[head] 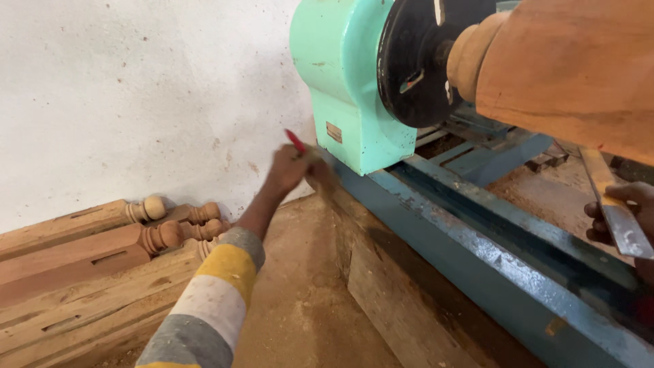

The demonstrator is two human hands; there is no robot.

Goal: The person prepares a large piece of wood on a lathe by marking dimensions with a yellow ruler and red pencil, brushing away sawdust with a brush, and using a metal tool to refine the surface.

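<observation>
— Sawdust is seen packed over the floor (300,286) nearest the camera, tan and trodden flat. What is crossed above it?

— A striped sleeve (204,307) in grey, white and yellow is stretched forward from the bottom edge. At the right edge the right hand (623,218) is closed around a flat metal chisel (616,208), whose blade is pointed down and toward the camera.

— And the bench beside it?

— A long blue lathe bed (504,266) is run diagonally from lower right to the middle, its paint chipped and dusted with shavings. A rough wooden plank (402,293) is set along its near side.

— Where is the other hand found?

— The left hand (293,167) is held farther out, just beside the foot of the mint-green headstock (347,82). Its fingers are pinched shut on a red pencil (295,140), the tip angled up toward the wall.

— What is mounted on the machine?

— A black faceplate (415,61) is fixed to the headstock, and a large reddish wooden workpiece (572,68) with a turned knob end is carried against it.

— And at the back?

— 4 or so turned wooden legs (163,228) are laid on the floor at left, their rounded ends pointed right. Behind everything a whitewashed wall (136,88) is seen, speckled and scuffed near its base.
</observation>
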